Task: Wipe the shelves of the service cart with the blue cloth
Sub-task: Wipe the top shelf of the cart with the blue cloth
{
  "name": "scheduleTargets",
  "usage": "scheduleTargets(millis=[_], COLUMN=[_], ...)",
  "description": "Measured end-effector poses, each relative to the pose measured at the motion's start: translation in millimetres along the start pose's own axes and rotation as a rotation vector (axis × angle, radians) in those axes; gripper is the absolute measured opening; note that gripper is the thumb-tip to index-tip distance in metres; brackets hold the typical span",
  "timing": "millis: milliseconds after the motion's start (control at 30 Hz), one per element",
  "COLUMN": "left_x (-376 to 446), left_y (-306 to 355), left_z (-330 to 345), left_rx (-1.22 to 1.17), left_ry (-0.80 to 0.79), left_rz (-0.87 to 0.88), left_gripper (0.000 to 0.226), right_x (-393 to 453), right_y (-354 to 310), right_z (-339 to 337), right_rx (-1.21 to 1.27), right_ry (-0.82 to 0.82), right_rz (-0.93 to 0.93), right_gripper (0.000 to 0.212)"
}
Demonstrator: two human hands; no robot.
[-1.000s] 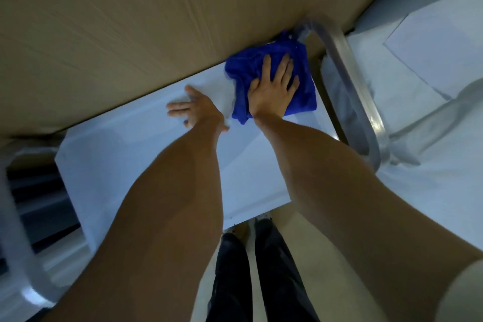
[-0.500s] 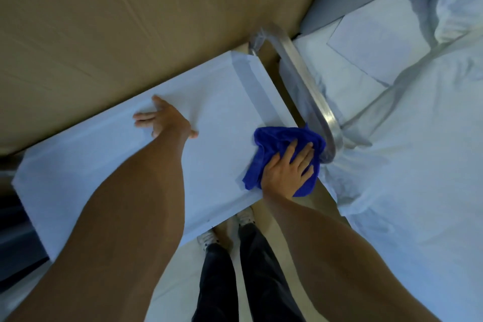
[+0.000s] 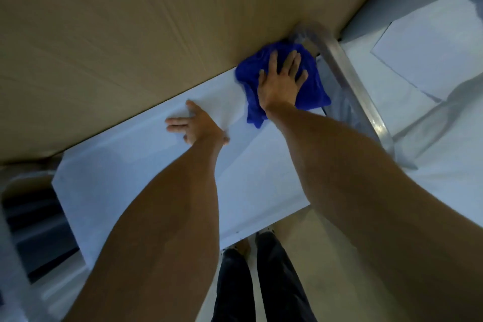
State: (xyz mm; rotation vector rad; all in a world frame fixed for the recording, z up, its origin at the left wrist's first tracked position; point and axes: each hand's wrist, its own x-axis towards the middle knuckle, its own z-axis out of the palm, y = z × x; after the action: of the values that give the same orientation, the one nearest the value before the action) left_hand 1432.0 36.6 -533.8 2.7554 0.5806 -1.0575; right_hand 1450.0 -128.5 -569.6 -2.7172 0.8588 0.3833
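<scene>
Since half a second ago the right hand (image 3: 281, 81) has carried the crumpled deep-blue terry cloth (image 3: 311, 91) from the near right corner of the shelf up to its far right corner, just under the edge of the tan board above; the left hand (image 3: 194, 124) has stayed planted where it was.

The right hand lies flat on the cloth, fingers straight and spread, pressing it onto the smooth, pale, flat rectangular shelf of the service cart (image 3: 146, 172). The cloth is bunched and soft, with a fuzzy nap, and one loose tail trails toward the wrist. The left hand is open too, palm down with fingers straight, resting on the bare shelf surface well left of the cloth; the two hands are apart.

Overhead, a broad tan wood-grain board (image 3: 156, 29) covers the back of the shelf, so only a wedge-shaped strip of surface shows, narrowing toward the cloth. Just right of the cloth runs a curved, brushed-metal tube handle (image 3: 350, 81) wrapped in clear film, which closes off that side. The shelf's near edge is straight and open, and the wide stretch to the left of both arms is bare. Beyond the handle lies a rumpled white bed sheet (image 3: 444, 178). Below the near edge show dark trouser legs (image 3: 277, 282) on a beige floor (image 3: 295, 227).
</scene>
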Motion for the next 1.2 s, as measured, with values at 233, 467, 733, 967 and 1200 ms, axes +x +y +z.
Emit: scheduleTargets(millis=[233,467,733,967,1200], left_x=[-1.4,-8.3,-20.0,-17.4,-14.8], left_y=[1.2,-1.4,-6.8,0.4,-64.1], left_z=[1.4,-2.3,0.6,-5.8,-6.5], left_rx=[-0.006,0.004,-0.033,0.073,0.096], left_ry=[-0.007,-0.002,0.024,0.034,-0.023], left_rz=[0.002,0.006,0.022,0.021,0.238], left_gripper=[0.142,0.142,0.141,0.139,0.115], right_x=[-10.3,-131.3,-197.0,-182.0,-184.6], right_y=[21.3,92.7,127.1,126.8,110.7], right_z=[13.7,41.9,52.4,53.0,49.3], right_rx=[-0.037,0.029,0.095,-0.047,-0.025], right_ry=[0.12,0.175,0.216,0.168,0.134], right_rz=[-0.034,0.299,0.43,0.3,0.239], right_gripper=[0.058,0.058,0.059,0.066,0.076])
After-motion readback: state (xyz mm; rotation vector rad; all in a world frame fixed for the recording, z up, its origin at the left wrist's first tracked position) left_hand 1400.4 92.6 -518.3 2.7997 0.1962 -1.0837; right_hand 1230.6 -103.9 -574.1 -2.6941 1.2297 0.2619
